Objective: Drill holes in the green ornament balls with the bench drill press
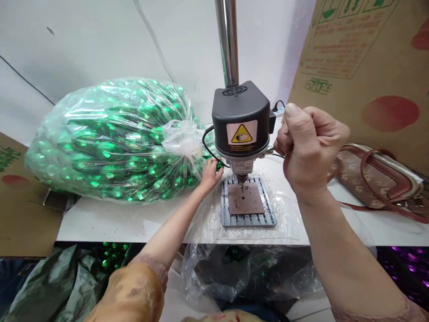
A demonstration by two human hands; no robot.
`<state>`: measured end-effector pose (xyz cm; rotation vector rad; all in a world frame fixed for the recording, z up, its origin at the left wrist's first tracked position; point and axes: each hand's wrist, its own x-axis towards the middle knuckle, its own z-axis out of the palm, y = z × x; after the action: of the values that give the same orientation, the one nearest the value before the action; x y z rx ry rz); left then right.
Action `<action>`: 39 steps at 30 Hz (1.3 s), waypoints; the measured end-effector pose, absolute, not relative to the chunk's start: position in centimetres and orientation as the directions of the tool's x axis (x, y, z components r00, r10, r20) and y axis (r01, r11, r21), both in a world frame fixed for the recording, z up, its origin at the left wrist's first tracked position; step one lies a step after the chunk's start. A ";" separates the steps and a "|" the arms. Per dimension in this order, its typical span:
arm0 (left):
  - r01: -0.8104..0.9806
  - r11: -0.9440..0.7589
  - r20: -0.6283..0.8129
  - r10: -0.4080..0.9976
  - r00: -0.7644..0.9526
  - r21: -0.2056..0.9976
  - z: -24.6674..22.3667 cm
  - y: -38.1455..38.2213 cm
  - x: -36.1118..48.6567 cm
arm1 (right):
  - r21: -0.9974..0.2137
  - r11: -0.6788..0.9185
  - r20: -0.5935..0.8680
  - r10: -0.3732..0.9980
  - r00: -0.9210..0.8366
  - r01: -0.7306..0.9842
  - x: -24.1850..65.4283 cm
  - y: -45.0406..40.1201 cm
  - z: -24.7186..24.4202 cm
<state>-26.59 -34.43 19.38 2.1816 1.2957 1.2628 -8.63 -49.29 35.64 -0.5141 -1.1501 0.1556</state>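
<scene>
In front of me stands a bench drill press point(241, 123) with a black motor housing and a chuck pointing down. My right hand point(310, 143) is a fist to the right of the housing, in line with the metal lever hub; the handle inside it is hidden. My left hand point(212, 174) is just left of the chuck, its fingers bent at a small shiny green piece point(219, 166). Below the chuck, a brown square plate point(246, 203) with a dark hole lies on the slotted metal base point(231, 221), scattered with dark crumbs.
A tied clear bag point(114, 138) full of green glittering pieces fills the left of the white table point(110, 219). Clear plastic sheeting point(208, 255) hangs over the front edge. At right are a handbag point(375, 179) and a large carton point(355, 76); another carton point(23, 210) stands left.
</scene>
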 end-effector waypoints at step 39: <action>0.159 -0.425 0.380 0.890 0.254 0.891 16.7 -46.4 -22.9 | -0.483 0.825 0.840 0.343 0.421 0.293 -8.6 -49.0 35.0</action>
<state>-22.86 -46.37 16.71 1.7727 0.9639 1.2259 -8.57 -49.01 34.96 -0.6365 -1.1586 0.0335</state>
